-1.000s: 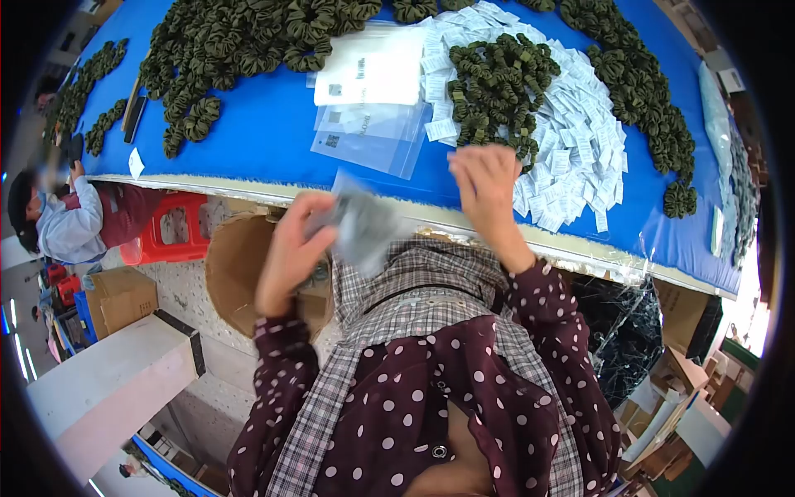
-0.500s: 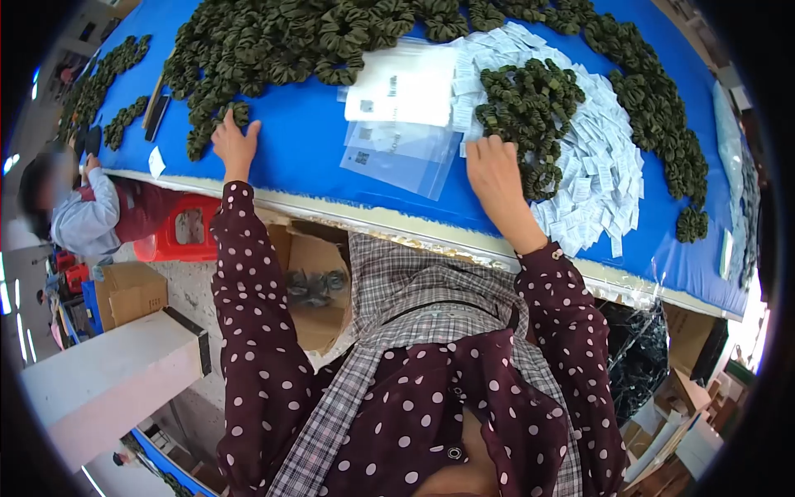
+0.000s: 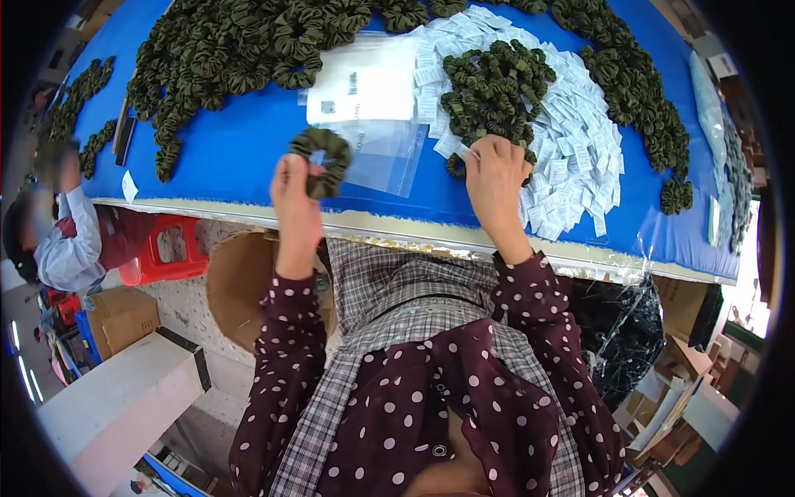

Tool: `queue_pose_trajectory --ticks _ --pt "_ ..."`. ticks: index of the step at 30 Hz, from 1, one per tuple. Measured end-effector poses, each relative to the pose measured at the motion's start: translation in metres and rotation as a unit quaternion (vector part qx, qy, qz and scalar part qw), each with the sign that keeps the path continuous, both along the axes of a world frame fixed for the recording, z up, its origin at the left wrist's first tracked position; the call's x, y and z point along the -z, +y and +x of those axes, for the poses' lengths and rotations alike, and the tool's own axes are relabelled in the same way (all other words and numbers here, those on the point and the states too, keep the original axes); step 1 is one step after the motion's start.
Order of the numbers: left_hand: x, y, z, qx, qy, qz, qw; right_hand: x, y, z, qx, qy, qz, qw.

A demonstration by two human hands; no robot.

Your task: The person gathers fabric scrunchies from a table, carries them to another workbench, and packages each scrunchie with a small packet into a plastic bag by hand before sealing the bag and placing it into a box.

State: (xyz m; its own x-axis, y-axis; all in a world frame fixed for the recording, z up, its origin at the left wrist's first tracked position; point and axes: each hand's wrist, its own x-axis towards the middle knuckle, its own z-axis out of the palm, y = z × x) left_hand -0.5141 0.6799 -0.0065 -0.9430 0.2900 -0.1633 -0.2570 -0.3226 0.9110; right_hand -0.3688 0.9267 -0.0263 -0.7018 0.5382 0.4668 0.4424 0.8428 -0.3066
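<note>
My left hand [image 3: 296,199] is raised over the table's near edge, fingers closed on a dark green scrunchie [image 3: 335,161], which is slightly blurred. Farther right, my right hand [image 3: 497,178] is bent down at the near side of a small heap of scrunchies [image 3: 497,83]. Its fingers are pinched together, and a small white label [image 3: 452,147] shows at the fingertips. Under and around that heap spreads a wide pile of printed white labels [image 3: 580,157]. Clear plastic bags [image 3: 385,157] with a white stack [image 3: 356,87] on them lie between my hands.
A large mass of scrunchies [image 3: 224,54] covers the far left of the blue table [image 3: 224,166]; another row [image 3: 633,108] runs down the right. A dark bar [image 3: 125,141] lies at left. Beyond a red stool [image 3: 170,257], a person [image 3: 70,236] works. A cardboard box [image 3: 240,290] stands below.
My left hand has come away from the scrunchie mass, moving right and nearer with one scrunchie. My right hand stays by the small heap, fingers still bent. The whole view has shifted slightly.
</note>
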Motion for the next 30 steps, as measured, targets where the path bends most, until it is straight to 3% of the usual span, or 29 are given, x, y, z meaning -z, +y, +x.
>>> queue_pose_trajectory --ticks 1,2,7,8,11,12,16,17,20,22,27,30 --pt "-0.001 0.010 0.011 0.017 -0.034 0.029 0.999 0.003 -0.003 -0.003 0.016 -0.028 0.079 0.996" --pt "0.004 0.018 0.020 0.025 -0.046 0.042 0.998 0.002 -0.002 -0.003 0.014 -0.025 0.079 0.996" --pt "0.005 0.040 0.048 0.069 -0.072 0.066 0.993 -0.007 0.012 0.014 -0.047 0.087 -0.053 0.994" --pt "0.005 0.045 0.052 0.082 -0.077 0.067 0.991 -0.015 0.014 0.020 -0.059 0.111 -0.163 0.979" --pt "0.004 0.055 0.061 0.118 -0.091 0.071 0.986 -0.045 0.014 0.031 -0.096 0.174 -0.479 0.855" --pt "0.004 0.057 0.065 0.117 -0.090 0.070 0.987 -0.050 0.010 0.032 -0.097 0.174 -0.480 0.854" --pt "-0.001 0.065 0.084 0.207 -0.108 0.117 0.965 -0.065 -0.018 0.027 -0.200 0.223 -0.593 0.748" --pt "-0.002 0.067 0.089 0.206 -0.108 0.116 0.966 -0.063 -0.021 0.026 -0.201 0.223 -0.594 0.747" --pt "-0.004 0.069 0.101 0.197 -0.046 0.036 0.979 -0.049 -0.029 0.020 -0.239 0.170 -0.473 0.831" --pt "-0.004 0.069 0.106 0.192 -0.027 0.008 0.981 -0.038 -0.036 0.018 -0.251 0.150 -0.431 0.854" --pt "-0.001 0.074 0.116 0.157 0.030 0.060 0.985 -0.022 -0.054 0.030 -0.157 0.127 -0.467 0.861" --pt "0.008 0.074 0.128 0.146 0.039 0.024 0.988 -0.025 -0.063 0.036 -0.118 0.149 -0.631 0.752"
